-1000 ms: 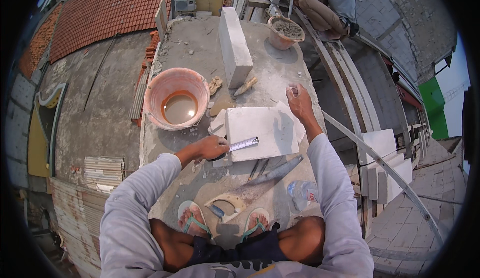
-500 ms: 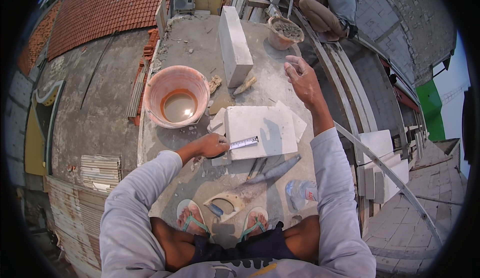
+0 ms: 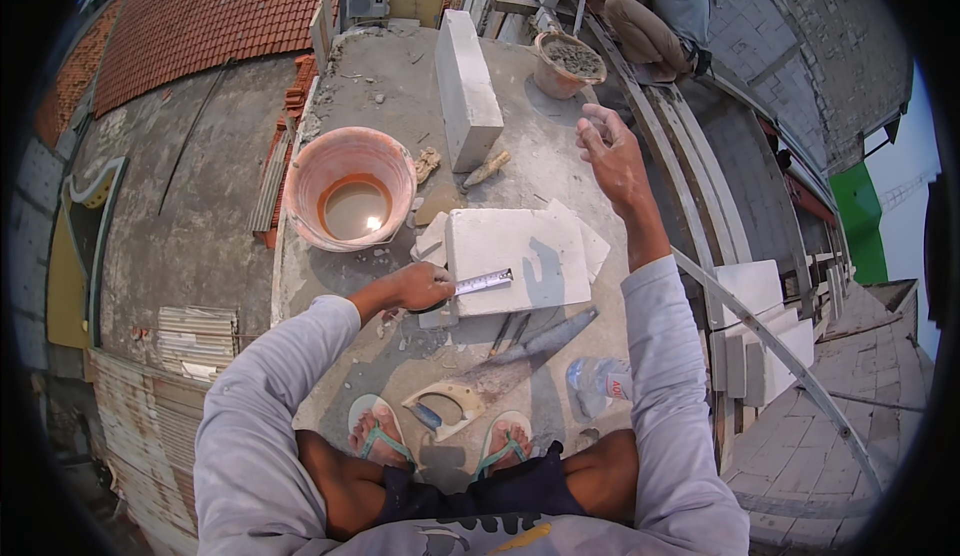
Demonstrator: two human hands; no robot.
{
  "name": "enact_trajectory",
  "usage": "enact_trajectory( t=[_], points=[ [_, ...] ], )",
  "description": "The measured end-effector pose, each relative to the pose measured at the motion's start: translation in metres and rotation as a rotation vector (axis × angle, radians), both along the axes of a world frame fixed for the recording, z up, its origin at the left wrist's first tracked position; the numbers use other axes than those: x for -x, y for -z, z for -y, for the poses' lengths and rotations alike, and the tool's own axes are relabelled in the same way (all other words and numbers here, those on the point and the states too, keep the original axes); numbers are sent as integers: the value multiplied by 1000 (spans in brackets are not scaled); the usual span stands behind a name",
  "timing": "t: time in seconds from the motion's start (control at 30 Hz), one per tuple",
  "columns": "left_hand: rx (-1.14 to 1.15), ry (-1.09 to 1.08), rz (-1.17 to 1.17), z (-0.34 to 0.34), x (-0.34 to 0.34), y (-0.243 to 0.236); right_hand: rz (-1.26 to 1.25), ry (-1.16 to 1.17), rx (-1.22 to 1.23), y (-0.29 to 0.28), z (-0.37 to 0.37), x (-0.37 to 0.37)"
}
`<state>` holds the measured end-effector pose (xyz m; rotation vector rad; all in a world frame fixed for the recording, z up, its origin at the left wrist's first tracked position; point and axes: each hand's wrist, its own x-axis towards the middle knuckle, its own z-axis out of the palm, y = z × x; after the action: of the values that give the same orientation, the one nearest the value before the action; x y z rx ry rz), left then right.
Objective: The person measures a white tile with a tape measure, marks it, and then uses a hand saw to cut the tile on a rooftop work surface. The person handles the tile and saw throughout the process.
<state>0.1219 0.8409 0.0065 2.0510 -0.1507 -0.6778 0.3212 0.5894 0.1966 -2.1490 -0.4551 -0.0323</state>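
My left hand (image 3: 424,286) is closed around a tape measure, its blade (image 3: 484,281) lying a short way out over the white block (image 3: 515,246). The block rests flat on smaller white pieces. Empty, my right hand (image 3: 613,156) hangs in the air beyond the block's far right corner, fingers loosely bent and apart, its shadow on the block. A hand saw (image 3: 510,371) with a pale handle lies between the block and my feet. Two thin dark tools (image 3: 510,332) lie by its blade. Another white block (image 3: 468,96) stands on edge farther off, with a wooden-handled tool (image 3: 487,170) beside it.
A pinkish bucket (image 3: 302,171) with cloudy water stands left. A smaller bucket (image 3: 563,83) of wet mortar stands far right, near a crouching person (image 3: 660,16). A plastic bottle (image 3: 598,384) lies by my right forearm. Beams (image 3: 690,146) and stacked blocks (image 3: 780,356) lie past the slab's right edge.
My right hand has moved slightly to the right and its shadow on the block has shifted. The tape stays over the block in my left hand. The whole view has shifted slightly.
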Motion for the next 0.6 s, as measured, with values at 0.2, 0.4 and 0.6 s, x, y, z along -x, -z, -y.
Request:
enact_trajectory(
  t=[0.2, 0.4, 0.6],
  points=[
    [43, -42, 16, 0, 2, 4, -5, 25, -23, -6, -8, 3],
    [32, -37, 16, -2, 1, 8, -47, 28, -140, -13, -28, 8],
    [40, -38, -24, 0, 1, 3, -65, 23, -139, -16, -37, 4]
  ],
)
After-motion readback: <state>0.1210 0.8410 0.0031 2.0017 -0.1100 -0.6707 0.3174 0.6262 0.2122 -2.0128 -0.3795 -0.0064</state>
